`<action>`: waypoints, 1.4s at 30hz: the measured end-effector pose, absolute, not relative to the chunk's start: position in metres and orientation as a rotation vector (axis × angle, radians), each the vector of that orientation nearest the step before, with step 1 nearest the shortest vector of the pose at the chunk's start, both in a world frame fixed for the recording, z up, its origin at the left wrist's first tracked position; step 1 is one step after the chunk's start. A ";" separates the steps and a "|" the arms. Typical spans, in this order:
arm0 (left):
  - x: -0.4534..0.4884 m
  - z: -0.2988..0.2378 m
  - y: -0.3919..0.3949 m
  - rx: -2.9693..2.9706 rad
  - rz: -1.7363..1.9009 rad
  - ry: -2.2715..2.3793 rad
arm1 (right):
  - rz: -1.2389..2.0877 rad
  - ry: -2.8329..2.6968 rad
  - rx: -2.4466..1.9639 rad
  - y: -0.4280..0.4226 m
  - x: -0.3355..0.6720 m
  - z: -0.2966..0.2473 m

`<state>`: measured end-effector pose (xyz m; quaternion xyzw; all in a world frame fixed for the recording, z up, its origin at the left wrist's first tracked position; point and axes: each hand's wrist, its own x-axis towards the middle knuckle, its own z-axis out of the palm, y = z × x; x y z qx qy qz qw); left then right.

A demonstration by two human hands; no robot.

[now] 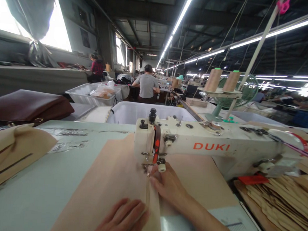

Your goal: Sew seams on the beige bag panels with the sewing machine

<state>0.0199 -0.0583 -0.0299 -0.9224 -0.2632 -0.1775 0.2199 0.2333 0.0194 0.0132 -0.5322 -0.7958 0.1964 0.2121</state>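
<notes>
Currently, L hand (125, 221) flat on tan sheet (99, 176), R hand (169, 183) by sewing m/c (181, 140) (grip: can't tell)

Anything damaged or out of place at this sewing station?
Yes: left of the sewing machine, the pale green tabletop has dark, ragged patches near its far edge, as if worn or peeling.

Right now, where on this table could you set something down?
The green tabletop is bare between the tan piece at left and the flat sheet. Crowded: around the sewing machine, left hand, right hand and stacked pieces.
</notes>
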 end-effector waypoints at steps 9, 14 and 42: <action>0.015 -0.032 -0.064 -2.646 -0.387 -0.808 | 0.402 -2.117 -1.688 0.033 0.212 0.000; 0.016 -0.028 -0.069 -2.749 -0.464 -0.882 | 0.298 -2.093 -1.718 0.051 0.206 -0.014; 0.019 -0.001 -0.013 -3.034 -0.377 -1.397 | 0.100 -2.203 -1.396 0.025 0.234 0.003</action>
